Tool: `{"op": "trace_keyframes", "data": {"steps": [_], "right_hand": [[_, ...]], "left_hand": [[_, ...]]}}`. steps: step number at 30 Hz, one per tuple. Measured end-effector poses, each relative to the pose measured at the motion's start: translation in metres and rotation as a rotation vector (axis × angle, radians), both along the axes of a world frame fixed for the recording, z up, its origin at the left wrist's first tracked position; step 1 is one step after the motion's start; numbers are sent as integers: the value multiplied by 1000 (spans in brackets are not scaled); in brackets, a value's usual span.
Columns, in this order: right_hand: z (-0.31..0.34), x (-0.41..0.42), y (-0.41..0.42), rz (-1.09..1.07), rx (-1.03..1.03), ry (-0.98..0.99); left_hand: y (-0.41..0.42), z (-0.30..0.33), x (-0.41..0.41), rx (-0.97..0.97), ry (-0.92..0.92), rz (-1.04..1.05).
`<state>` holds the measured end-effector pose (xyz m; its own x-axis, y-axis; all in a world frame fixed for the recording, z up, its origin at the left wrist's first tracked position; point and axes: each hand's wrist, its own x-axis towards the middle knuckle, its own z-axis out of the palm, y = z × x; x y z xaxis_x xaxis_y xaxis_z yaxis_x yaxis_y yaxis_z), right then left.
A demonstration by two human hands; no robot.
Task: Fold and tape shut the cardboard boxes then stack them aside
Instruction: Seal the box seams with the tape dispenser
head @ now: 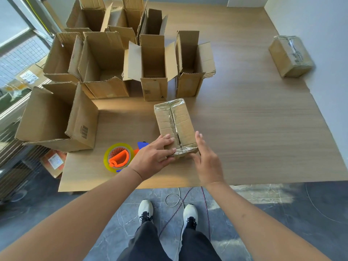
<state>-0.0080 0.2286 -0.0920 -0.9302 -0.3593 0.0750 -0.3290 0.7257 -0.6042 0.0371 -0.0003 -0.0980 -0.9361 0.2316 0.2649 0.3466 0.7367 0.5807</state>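
A small cardboard box, closed and taped along its top seam, lies on the wooden table near the front edge. My left hand rests on its near left corner, fingers spread over the top and thumb against the near end. My right hand is open beside the box's near right corner, fingers straight and touching or almost touching its side. A tape dispenser with an orange handle and a yellowish roll lies just left of my left hand. Another taped box sits at the table's far right.
Several open cardboard boxes with raised flaps crowd the table's left and back. One large open box lies on its side at the left edge. A wall runs along the right. Cables lie on the floor by my feet.
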Motion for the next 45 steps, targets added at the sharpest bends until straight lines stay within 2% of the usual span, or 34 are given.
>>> {"op": "trace_keyframes", "data": {"steps": [2, 7, 12, 14, 18, 22, 24, 26, 31, 37, 41, 45], "right_hand": [[3, 7, -7, -109, -45, -88], [13, 16, -28, -230, -236, -362], [15, 19, -28, -172, -168, -418], [15, 18, -22, -97, -31, -354], [16, 14, -28, 69, 289, -28], [15, 7, -41, 18, 373, 33], [13, 2, -44, -5, 437, 54], [15, 3, -48, -16, 478, 72], [28, 1, -63, -38, 497, -16], [33, -12, -76, -121, 520, -73], [37, -27, -81, -175, 445, -131], [44, -44, -87, -136, 488, -183]], "left_hand": [[7, -1, 1, -4, -6, 12], [6, 3, 1, -40, -50, -33], [-2, 15, -4, -70, -150, -114], [-6, 22, -6, -109, -178, -145], [-13, 35, -14, -149, -256, -165], [-18, 38, -17, -209, -201, -162], [-17, 36, -19, -253, -136, -93], [-17, 35, -21, -274, -147, 9], [-19, 33, -21, -247, -253, 49], [-19, 37, -22, -283, -286, 58], [-25, 39, -25, -340, -282, 34], [-35, 44, -28, -336, -273, 91]]}}
